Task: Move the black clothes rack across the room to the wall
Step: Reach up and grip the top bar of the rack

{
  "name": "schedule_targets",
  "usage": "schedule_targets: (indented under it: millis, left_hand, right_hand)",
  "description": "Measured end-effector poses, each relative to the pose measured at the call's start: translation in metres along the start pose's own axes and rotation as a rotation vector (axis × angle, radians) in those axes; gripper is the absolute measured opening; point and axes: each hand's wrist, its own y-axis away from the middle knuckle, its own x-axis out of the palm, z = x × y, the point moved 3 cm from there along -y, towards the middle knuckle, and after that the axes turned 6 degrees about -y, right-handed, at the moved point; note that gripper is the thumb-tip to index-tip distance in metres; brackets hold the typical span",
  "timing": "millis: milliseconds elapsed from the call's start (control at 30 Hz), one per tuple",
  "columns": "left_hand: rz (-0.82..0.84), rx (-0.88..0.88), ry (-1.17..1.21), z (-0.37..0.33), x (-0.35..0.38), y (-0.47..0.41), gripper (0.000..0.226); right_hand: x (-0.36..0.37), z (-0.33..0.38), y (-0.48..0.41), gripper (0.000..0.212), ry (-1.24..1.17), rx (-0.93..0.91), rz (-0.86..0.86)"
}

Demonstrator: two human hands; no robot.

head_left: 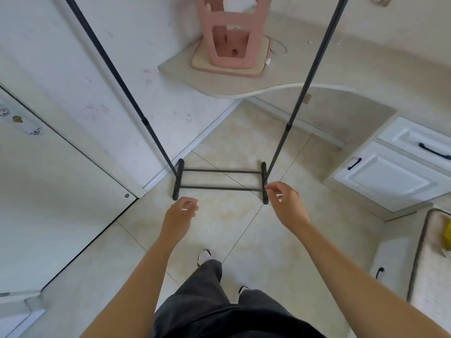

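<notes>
The black clothes rack [220,171] stands on the tiled floor close to the white wall [136,76]. Its two thin uprights rise out of the top of the view, and its base has two feet joined by two crossbars. My left hand [180,214] hovers in front of the left foot with fingers loosely curled, holding nothing. My right hand [284,201] hovers by the right foot, fingers apart, not gripping the rack. Both hands are apart from the uprights.
A curved desk top [280,76] with a pink stool [231,35] upside down on it stands behind the rack. White cabinet drawers [388,176] are at the right, a white door [48,191] at the left. My legs and feet show below.
</notes>
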Motion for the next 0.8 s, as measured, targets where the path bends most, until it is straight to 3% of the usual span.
schedule_targets:
  millis: [133,300,667,800]
  left_hand:
    - [-0.035,0.012,0.096,-0.03,-0.024,-0.055,0.011]
    - [-0.056,0.074,0.101,-0.068,-0.065,-0.133,0.012]
    - [-0.119,0.284,0.104,-0.172,-0.175,-0.274,0.015]
    - [-0.157,0.375,0.101,-0.219,-0.203,-0.298,0.018]
  right_hand:
    - [0.003,0.031,-0.053,0.022,-0.005,0.009,-0.02]
    - [0.006,0.088,-0.13,0.021,0.007,-0.116,-0.073]
    - [-0.029,0.24,-0.269,0.02,-0.045,-0.381,-0.319]
    - [-0.049,0.274,-0.306,0.021,-0.098,-0.396,-0.384]
